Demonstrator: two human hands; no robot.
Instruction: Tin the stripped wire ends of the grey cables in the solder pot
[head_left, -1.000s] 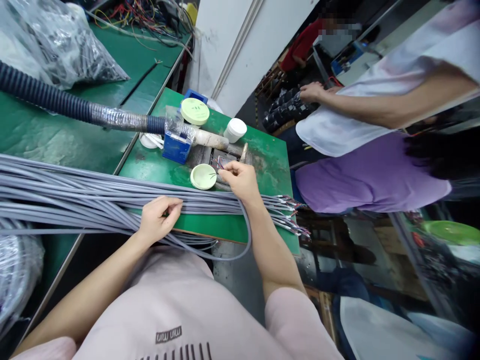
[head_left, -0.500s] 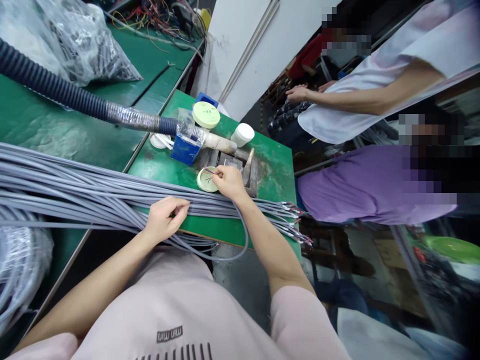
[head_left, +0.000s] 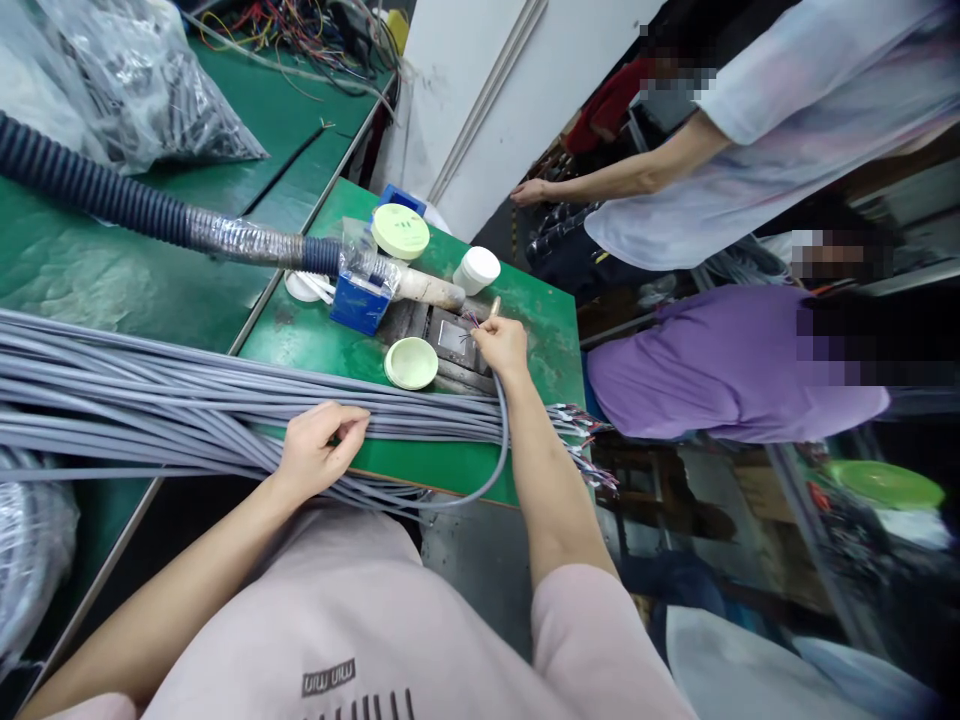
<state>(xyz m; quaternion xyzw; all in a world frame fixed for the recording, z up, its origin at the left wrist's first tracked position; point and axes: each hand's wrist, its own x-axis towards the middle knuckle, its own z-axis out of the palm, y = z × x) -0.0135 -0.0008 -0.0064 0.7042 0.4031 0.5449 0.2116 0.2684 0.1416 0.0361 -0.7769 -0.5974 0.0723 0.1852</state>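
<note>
Grey cable (head_left: 503,440), one end in R hand (head_left: 501,347): thumb + fingers pinch nr the tip, prob. so thin wires (head_left: 471,319) poke out clear over metal block (head_left: 448,349). Rest loops slack past table (head_left: 551,320) edge, likely giving the end free play. L hand (head_left: 319,450) curled at cable bundle (head_left: 420,412), maybe steadying it; can't tell if fingers grip any. Open pale-green tub (head_left: 411,363) just beside block, presumably for easy reach. Hose (head_left: 150,215) end aimed at block, poss. for suction.

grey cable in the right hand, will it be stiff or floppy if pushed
The grey cable is probably springy, since it bows in a smooth curve below the right hand. Its thin wires likely bend easily, as they splay apart.
</note>
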